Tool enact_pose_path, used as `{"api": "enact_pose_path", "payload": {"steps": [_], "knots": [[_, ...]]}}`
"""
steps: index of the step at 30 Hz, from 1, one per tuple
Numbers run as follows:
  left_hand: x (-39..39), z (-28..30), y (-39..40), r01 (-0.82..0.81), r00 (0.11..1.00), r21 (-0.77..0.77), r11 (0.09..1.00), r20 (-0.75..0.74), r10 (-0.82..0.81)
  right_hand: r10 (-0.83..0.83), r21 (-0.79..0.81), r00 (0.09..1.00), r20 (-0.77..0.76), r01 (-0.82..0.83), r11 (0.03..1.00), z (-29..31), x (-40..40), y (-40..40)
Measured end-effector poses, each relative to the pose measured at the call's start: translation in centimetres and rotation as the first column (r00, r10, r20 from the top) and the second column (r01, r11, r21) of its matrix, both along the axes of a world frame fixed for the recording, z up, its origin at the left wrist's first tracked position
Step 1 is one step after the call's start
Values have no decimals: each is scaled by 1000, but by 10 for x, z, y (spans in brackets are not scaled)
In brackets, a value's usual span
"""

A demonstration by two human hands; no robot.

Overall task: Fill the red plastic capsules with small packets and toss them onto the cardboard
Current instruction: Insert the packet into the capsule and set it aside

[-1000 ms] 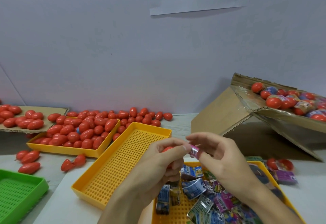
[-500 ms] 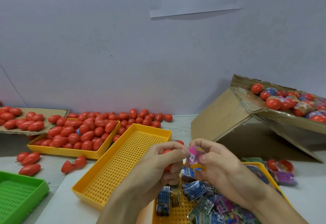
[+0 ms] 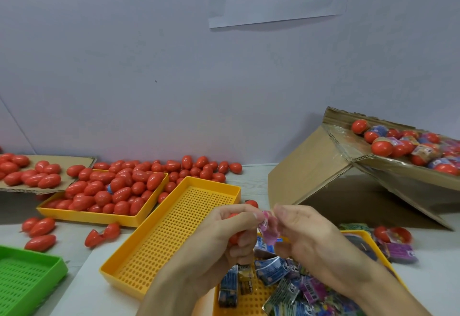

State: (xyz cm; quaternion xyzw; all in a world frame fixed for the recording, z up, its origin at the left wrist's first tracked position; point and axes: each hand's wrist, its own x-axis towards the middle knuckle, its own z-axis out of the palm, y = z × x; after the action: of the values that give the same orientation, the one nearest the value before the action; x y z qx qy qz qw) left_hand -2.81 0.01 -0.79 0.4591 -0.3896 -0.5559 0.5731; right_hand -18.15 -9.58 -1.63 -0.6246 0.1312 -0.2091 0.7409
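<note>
Over the bench's near edge, the left hand [image 3: 224, 236] grips a red capsule [image 3: 234, 237] while the right hand [image 3: 306, 236] pinches a pink packet [image 3: 267, 228] at its mouth, mid-filling; next it likely needs pushing in and closing.

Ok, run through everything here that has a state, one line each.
Left hand: grips a red capsule.
Right hand: pinches a pink packet at the capsule.
Middle yellow tray: nothing in it.
Far yellow tray: heaped with closed capsules.
Near yellow tray: holds loose packets.
Cardboard box: tipped, open.
</note>
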Motion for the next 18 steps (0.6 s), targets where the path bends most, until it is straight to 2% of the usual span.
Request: {"api": "enact_pose_path", "payload": {"steps": [4, 6, 9, 11, 14, 18], "knots": [[-1, 1, 0, 0, 1000, 28, 1000, 23, -1, -103, 41, 995, 7, 103, 994, -5, -1, -3], [-2, 1, -1, -67, 997, 54, 996, 26, 66, -185, 35, 983, -3, 185, 982, -3, 1, -3], [-3, -1, -8, -221, 975, 128, 967, 9, 222, -456, -38, 886, -81, 455, 890, -6, 4, -6], [-4, -3, -12, -291, 955, 135, 947, -18, 296, -580, -125, 808, -106, 568, 813, -9, 5, -8], [-6, -6, -12, -338, 941, 90, 937, 29, 337, -625, -224, 776, -88, 596, 771, -9, 5, -6], [-8, -7, -9, -306, 936, -19, 952, 176, 304, -589, -242, 806, -57, 561, 791, -9, 6, -5]]}}
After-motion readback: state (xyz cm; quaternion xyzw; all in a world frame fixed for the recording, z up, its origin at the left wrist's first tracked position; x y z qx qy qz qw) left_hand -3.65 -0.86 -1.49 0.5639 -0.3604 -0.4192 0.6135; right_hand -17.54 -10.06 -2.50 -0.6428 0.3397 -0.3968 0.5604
